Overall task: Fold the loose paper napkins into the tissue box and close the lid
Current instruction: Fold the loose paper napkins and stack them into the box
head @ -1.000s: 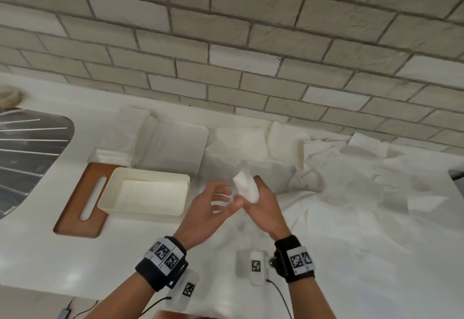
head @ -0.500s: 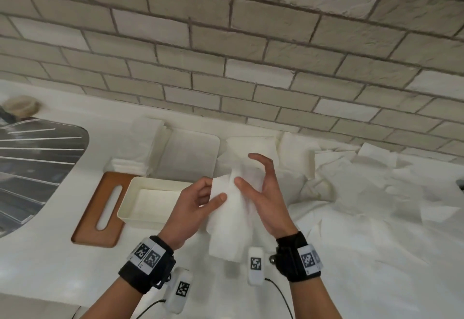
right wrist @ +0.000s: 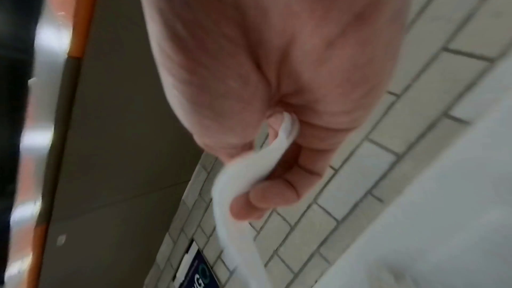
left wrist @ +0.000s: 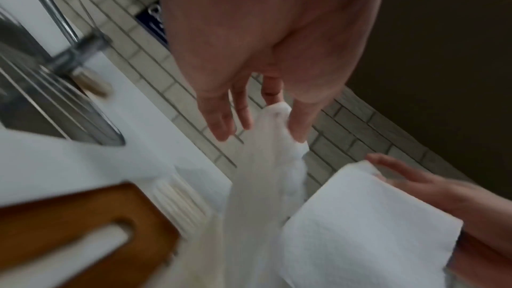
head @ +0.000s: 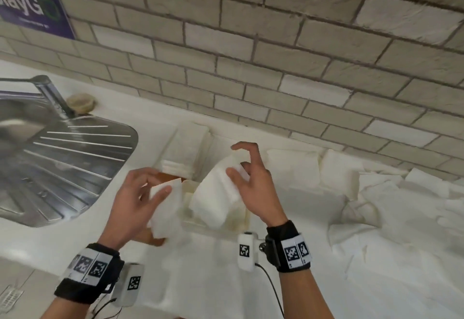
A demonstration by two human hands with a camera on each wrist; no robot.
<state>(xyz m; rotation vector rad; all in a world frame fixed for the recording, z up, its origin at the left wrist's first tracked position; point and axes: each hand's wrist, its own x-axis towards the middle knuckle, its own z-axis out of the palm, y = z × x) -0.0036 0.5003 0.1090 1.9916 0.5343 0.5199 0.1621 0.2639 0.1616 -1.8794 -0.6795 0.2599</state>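
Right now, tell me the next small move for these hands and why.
Probably bring the two held ends together to fold the napkin. The left hand pinches one end and the right hand pinches the other, so it hangs spread between them above the box, whose inside is mostly hidden. The fold does not look finished yet.

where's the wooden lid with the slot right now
In the left wrist view the wooden lid lies flat on the white counter at lower left, beside the folded napkin stack; in the head view the left hand mostly hides it.
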